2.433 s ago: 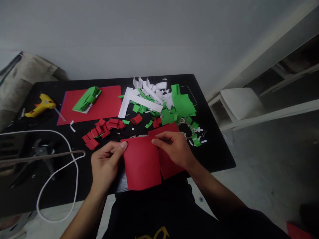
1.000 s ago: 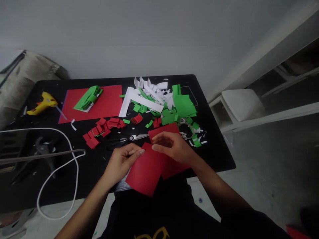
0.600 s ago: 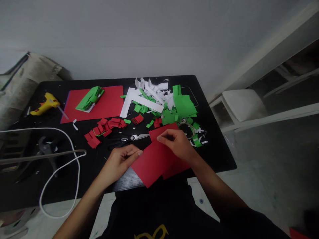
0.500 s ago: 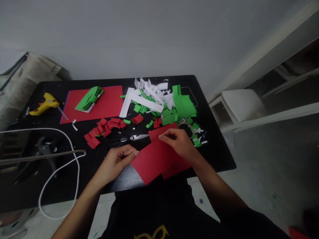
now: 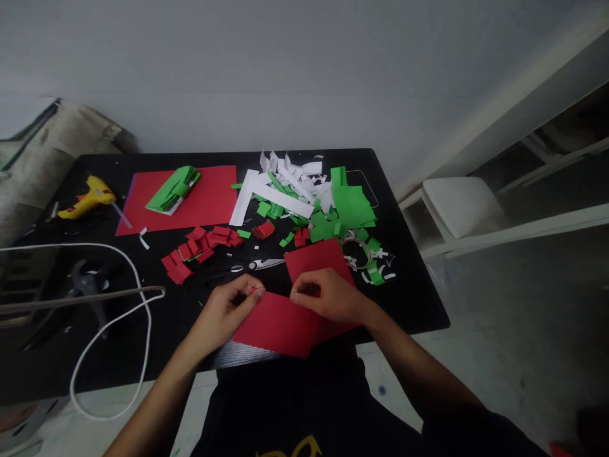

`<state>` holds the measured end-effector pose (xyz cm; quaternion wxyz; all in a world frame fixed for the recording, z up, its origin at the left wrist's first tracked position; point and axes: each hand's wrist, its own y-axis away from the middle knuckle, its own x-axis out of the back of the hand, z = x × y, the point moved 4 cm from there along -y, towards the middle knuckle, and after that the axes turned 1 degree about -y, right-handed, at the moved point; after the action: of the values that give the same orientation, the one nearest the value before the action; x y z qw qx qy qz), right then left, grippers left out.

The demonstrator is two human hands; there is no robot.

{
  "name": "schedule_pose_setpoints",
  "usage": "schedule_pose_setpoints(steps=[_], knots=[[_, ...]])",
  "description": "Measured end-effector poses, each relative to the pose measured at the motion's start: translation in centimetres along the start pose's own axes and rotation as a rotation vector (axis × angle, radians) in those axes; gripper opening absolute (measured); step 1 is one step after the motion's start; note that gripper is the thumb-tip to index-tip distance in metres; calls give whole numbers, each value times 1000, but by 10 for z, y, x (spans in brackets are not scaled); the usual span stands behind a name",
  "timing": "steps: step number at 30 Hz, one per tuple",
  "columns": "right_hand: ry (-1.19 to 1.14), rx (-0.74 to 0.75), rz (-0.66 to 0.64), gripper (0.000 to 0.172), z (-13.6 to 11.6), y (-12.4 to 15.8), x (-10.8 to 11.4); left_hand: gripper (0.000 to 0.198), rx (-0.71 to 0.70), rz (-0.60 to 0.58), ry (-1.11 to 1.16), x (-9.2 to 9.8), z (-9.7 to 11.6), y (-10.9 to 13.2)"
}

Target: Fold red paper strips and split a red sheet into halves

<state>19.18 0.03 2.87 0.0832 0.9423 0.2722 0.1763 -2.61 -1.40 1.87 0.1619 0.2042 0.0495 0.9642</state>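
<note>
A sheet of red paper (image 5: 278,327) is held by its upper edge between my two hands near the table's front edge. My left hand (image 5: 234,309) pinches its upper left corner, thumb against fingers. At the upper right, my right hand (image 5: 326,293) grips the same edge between thumb and fingertips. Another red sheet (image 5: 318,259) lies beneath it, partly covered by my right hand. Just beyond my hands are scissors (image 5: 266,263) with dark handles, lying with their blades to the right. Small folded red paper pieces (image 5: 204,241) are heaped past my left hand.
Green paper (image 5: 354,206) and white strips (image 5: 285,197) are piled at the back. A yellow glue gun (image 5: 90,198) rests at the left, near a red sheet (image 5: 209,197) bearing a green paper bundle (image 5: 174,189). A white cable (image 5: 143,279) loops over the left front edge. A tape ring (image 5: 356,252) lies right.
The held red sheet has turned so its upper edge lies more level. My right hand has moved down and left along it, uncovering more of the sheet beneath.
</note>
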Motion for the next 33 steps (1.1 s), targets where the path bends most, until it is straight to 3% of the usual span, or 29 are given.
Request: schedule_pose_setpoints(steps=[5,9,16,20,24,26,29,31,33], knots=[[57,61,0,10,-14,-8,-18,27,-24,-63,-59,-12,0,4],[-22,32,-10,10,-14,-12,-19,26,-25,-29,-63,-7,-1,6],[-136,-59,8,13,9,-1,6,30,-2,156,15,26,-8,8],[-174,-92,4,15,15,5,19,33,46,149,76,27,-14,7],[-176,-71,91,14,17,9,24,39,126,204,174,27,-18,3],[-142,31,191,13,14,12,24,43,193,255,241,29,-21,1],[141,336,313,48,0,20,19,47,288,279,364,26,-28,-3],[357,511,302,51,-8,24,8,48,333,264,457,19,-33,-5],[450,618,241,44,-13,26,-3,47,368,220,530,11,-36,-6]])
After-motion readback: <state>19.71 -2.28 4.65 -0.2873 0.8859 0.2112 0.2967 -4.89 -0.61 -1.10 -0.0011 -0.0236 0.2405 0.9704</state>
